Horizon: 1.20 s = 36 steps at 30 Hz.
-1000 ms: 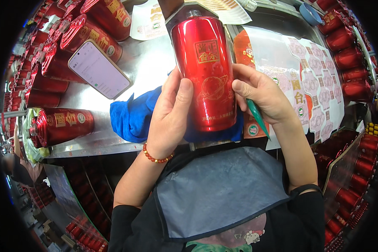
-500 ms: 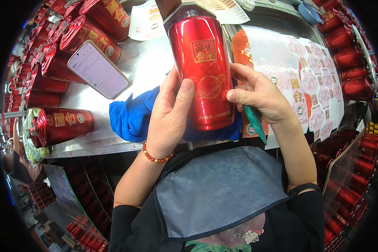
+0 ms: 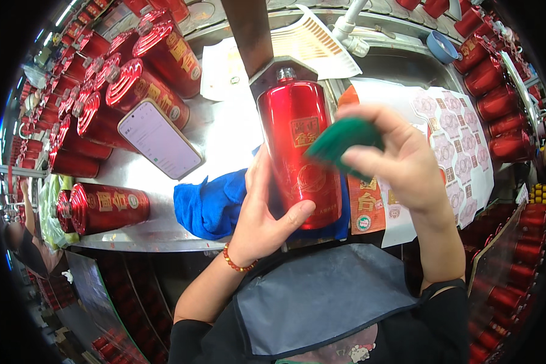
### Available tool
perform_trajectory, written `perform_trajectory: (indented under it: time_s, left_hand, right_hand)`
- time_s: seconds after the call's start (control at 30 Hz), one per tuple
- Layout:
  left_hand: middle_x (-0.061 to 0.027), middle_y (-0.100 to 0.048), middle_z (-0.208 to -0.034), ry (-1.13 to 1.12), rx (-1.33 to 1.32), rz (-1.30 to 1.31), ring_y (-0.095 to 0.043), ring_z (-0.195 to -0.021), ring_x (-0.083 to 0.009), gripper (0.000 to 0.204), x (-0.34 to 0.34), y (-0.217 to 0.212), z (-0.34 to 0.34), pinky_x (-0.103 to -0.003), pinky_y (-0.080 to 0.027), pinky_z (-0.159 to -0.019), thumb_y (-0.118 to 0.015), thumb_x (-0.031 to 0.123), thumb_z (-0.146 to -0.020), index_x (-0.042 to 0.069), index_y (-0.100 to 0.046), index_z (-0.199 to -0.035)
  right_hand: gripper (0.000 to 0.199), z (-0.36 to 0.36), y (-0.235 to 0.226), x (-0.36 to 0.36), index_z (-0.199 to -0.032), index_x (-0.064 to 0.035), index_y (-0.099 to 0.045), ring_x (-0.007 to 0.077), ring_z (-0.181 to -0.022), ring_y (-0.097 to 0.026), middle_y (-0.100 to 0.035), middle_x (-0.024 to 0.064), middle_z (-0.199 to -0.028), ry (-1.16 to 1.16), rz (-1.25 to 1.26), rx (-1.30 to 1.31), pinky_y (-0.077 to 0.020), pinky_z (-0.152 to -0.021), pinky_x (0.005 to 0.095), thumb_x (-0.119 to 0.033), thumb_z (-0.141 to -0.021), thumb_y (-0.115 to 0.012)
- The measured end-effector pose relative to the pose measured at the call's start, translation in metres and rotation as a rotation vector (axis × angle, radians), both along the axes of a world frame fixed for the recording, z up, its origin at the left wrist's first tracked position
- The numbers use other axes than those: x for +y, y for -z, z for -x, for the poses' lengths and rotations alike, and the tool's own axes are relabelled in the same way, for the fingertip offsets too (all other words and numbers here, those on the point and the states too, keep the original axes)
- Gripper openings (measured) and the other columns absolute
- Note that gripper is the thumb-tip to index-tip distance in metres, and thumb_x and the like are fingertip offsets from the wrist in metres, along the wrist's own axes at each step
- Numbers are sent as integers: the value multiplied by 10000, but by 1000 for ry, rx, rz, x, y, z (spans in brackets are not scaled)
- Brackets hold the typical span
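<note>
Right fingers (image 3: 369, 161) have swung the green tool (image 3: 347, 138) over the red bottle (image 3: 292, 108).

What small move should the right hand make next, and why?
Perhaps press the green scraper flat against the red bottle beside its square gold emblem: the right hand holds it near there, contact unclear through blur, while the left hand steadies the bottle.
</note>
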<state>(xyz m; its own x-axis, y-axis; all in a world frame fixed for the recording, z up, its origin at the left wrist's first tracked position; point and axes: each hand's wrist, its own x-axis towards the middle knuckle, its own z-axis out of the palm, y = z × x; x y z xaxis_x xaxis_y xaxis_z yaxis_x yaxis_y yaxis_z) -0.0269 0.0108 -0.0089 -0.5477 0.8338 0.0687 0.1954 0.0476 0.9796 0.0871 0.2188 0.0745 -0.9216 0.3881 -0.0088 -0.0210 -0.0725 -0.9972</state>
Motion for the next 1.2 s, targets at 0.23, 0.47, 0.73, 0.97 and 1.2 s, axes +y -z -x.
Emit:
perform_trajectory:
  time_s: [0.23, 0.47, 0.73, 0.97, 1.2]
  left_hand:
    - [-223, -292, -1622, -15, 35, 17, -279, -1488, -365, 986, 0, -1, -3, -459, -214, -1224, -795, 298, -872, -24, -217, -1603]
    - [-204, -379, -1560, -54, -51, 62, -351, -1424, -358, 954, 1, -2, -6, -451, -266, -1194, -803, 287, -843, -17, -273, -1575]
    - [-191, -367, -1573, -4, -92, 23, -323, -1459, -324, 923, -2, 1, 2, -427, -239, -1213, -753, 291, -898, -32, -237, -1591]
    - [-116, -449, -1496, 37, -370, -129, -428, -1385, -207, 545, 6, -17, 4, -363, -303, -1179, -487, 235, -1095, -20, -337, -1552]
    - [-103, -497, -1412, 46, -332, -161, -490, -1310, -178, 500, 10, -18, 3, -350, -380, -1127, -522, 181, -1079, -12, -384, -1520]
  right_hand:
    - [235, 60, -34, 30, -1049, -17, -769, 165, -802, -704, -745, 101, -921, 84, -915, 175, -544, -771, 300, -75, -821, -773]
    - [270, 44, -22, 36, -1131, 2, -734, 111, -848, -685, -750, 55, -971, 173, -952, 188, -545, -774, 258, -88, -881, -776]
    - [266, -22, 17, 0, -1163, 19, -715, 107, -851, -690, -743, 52, -969, 149, -98, 28, -567, -767, 254, -61, -911, -746]
    - [316, -31, 39, 0, -1207, 41, -698, 118, -884, -688, -741, 74, -1009, 137, -61, -47, -564, -800, 266, -45, -907, -749]
    - [298, -36, 35, 22, -1173, 38, -714, 93, -840, -691, -746, 60, -952, 264, -231, -32, -564, -751, 233, -71, -902, -776]
